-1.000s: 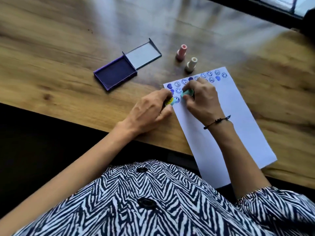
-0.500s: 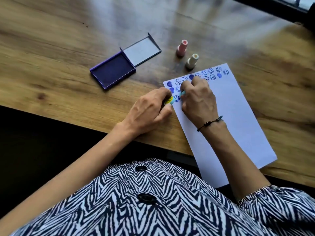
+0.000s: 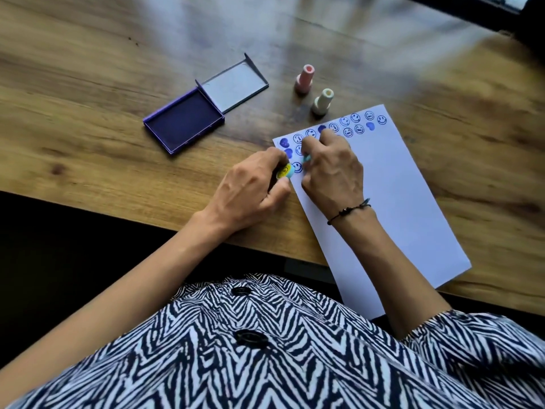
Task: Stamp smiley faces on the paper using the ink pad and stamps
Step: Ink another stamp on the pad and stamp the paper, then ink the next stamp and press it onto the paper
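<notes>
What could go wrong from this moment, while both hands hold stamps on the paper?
1. The paper hangs over the table edge and nothing else pins it; it may slide and smear a print.
2. The right hand lies over earlier prints; wet ink could smudge.
3. The left hand holds its yellow-topped stamp at the paper's left edge, so a print might land partly on wood.

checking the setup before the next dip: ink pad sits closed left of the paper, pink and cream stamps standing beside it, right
Not quite: the ink pad is open, its lid folded back flat on the table, as the head view shows. It does sit left of the paper, with the pink stamp and cream stamp standing upright.
</notes>
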Action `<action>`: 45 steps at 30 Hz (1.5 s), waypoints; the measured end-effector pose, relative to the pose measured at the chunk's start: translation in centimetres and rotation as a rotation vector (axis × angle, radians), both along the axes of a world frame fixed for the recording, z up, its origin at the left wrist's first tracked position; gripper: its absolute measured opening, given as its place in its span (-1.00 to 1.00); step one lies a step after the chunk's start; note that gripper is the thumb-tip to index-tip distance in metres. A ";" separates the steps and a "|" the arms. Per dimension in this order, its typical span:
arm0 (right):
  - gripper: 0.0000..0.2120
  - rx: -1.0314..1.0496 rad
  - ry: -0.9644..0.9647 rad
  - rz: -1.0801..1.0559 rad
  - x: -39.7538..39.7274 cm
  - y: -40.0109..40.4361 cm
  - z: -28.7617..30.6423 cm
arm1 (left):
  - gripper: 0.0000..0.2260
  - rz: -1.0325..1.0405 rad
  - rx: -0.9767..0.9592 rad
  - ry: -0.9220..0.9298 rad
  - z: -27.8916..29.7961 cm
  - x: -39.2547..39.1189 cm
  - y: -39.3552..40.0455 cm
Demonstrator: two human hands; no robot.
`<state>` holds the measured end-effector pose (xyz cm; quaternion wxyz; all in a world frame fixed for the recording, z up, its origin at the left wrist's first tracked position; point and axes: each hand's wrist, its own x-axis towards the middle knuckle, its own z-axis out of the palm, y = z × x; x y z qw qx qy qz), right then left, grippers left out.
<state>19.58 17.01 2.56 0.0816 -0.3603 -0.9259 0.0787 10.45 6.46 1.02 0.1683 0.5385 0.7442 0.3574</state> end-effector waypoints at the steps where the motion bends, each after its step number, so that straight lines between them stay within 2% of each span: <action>1: -0.80 -0.023 0.001 0.005 0.0 0.2 0.0 | -0.58 0.003 0.007 0.009 0.0 0.0 0.0; 3: -0.80 -0.128 0.062 -0.013 0.5 0.8 0.3 | -0.58 0.009 0.020 0.028 -0.1 0.1 -0.1; 7: -0.87 -0.348 0.458 -0.266 2.8 1.9 2.0 | -0.56 0.016 0.020 0.029 -0.2 0.1 -0.2; 10: -0.81 -0.648 0.707 -0.397 4.2 1.8 3.3 | -0.59 0.016 0.030 -0.030 -0.1 0.0 -0.1; 13: -0.75 -0.955 0.793 -0.419 4.2 1.0 3.8 | -0.68 0.063 0.055 -0.184 0.1 -0.2 0.1; 16: -0.79 -1.174 0.849 -0.389 4.0 0.1 4.0 | -0.71 0.109 0.111 -0.355 0.6 -0.2 0.3; 20: -0.82 -1.265 0.880 -0.336 3.8 -0.7 4.1 | -0.80 0.069 0.136 -0.629 1.6 0.4 0.4; 27: -0.83 -1.189 0.903 -0.300 3.2 -1.7 4.1 | -0.83 0.065 0.192 -0.746 1.7 1.2 0.9; 33: -0.85 -1.128 0.891 -0.302 2.2 -1.6 3.9 | -0.89 0.110 0.186 -0.680 2.0 0.7 1.4; 37: -0.87 -1.155 0.885 -0.291 0.8 -0.8 4.3 | -0.86 0.146 0.199 -0.454 2.6 -0.2 2.0; 41: -0.88 -1.281 0.849 -0.301 -0.4 0.1 4.5 | -0.85 0.204 0.239 -0.223 2.5 -0.9 2.3; 45: -0.88 -1.333 0.744 -0.323 -1.3 1.0 4.2 | -0.83 0.192 0.215 -0.135 2.0 -1.6 2.6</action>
